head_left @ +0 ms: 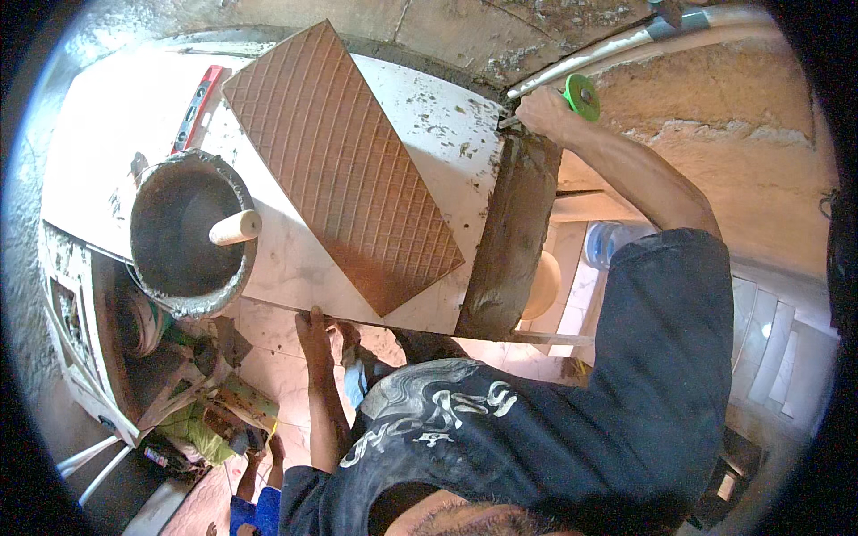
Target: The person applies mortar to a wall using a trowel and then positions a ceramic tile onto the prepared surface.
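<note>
My right hand (541, 113) is closed around a tool whose short metal end (508, 122) pokes out at the far end of a grey mortar strip (518, 210). The tool's kind is mostly hidden by my fingers. Right beside that hand is a round green disc (582, 96). My left hand (314, 339) grips the near edge of a white tiled countertop (420, 98), some fingers hidden. A brown tile (344, 170) lies slantwise on the countertop, ribbed back facing up. Mortar crumbs dot the white surface near the strip.
A mortar-crusted bucket (183, 290) with a wooden handle (235, 228) sticking out stands left of the tile. A red spirit level (197, 109) lies behind it. A white pipe (608, 54) runs along the far wall. Another person's arms (259, 460) show at lower left.
</note>
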The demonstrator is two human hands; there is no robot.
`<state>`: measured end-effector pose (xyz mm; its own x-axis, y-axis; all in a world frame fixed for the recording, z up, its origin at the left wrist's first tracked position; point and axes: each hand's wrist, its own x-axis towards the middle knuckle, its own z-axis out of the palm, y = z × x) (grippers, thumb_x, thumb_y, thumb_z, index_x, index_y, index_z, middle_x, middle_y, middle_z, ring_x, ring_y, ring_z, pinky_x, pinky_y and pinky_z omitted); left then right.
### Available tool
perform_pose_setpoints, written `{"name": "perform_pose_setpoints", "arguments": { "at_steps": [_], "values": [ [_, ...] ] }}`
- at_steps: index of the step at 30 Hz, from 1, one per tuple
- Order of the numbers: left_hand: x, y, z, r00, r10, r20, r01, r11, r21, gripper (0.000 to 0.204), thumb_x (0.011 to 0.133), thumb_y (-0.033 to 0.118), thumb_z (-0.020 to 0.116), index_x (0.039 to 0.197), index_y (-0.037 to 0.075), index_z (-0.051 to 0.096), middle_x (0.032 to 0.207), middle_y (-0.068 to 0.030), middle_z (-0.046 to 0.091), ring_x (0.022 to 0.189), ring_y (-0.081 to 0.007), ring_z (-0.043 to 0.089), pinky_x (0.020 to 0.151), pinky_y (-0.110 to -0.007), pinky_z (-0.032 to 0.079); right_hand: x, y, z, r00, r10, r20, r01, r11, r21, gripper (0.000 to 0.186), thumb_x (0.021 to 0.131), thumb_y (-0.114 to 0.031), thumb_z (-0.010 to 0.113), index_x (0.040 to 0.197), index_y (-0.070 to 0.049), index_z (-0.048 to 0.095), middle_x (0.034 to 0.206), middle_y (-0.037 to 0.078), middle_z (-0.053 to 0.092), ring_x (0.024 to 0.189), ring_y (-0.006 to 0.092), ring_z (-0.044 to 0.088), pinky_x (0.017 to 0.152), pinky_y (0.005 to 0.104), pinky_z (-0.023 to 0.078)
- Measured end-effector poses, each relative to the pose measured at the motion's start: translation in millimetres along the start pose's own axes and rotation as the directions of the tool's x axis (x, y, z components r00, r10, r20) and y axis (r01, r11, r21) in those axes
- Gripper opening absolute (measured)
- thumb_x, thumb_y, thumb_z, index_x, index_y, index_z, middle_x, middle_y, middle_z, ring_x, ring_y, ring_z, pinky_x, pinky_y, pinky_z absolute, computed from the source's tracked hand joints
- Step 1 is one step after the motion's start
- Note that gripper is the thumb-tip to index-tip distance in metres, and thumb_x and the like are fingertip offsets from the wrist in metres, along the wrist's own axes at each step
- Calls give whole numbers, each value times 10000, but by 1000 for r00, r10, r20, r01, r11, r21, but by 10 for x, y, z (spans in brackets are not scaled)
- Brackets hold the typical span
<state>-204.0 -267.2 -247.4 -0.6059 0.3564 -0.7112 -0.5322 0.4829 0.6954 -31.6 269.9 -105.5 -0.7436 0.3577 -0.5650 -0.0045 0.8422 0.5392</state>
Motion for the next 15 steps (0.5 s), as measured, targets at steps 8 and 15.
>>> {"name": "perform_pose_setpoints", "arguments": {
  "at_steps": [8, 15],
  "values": [
    [95, -138, -23, 999, 44, 17, -44, 999, 10, 366, 880, 420, 536, 1019, 94, 444, 862, -54, 562, 775, -192, 596, 617, -309, 470, -31, 43, 87, 1000, 31, 5, -31, 999, 43, 158, 749, -162, 556, 737, -94, 699, 717, 80, 671, 661, 230, 659, 554, 361, 519],
    [121, -159, -15, 997, 81, -13, -81, 996, 31, 356, 875, 421, 543, 950, 86, 446, 839, -70, 579, 738, -181, 592, 601, -338, 450, -29, 11, 86, 998, 3, -55, -4, 1000, -22, 134, 725, -171, 584, 731, -112, 704, 711, 49, 675, 660, 214, 661, 519, 378, 519]
  ]
}}
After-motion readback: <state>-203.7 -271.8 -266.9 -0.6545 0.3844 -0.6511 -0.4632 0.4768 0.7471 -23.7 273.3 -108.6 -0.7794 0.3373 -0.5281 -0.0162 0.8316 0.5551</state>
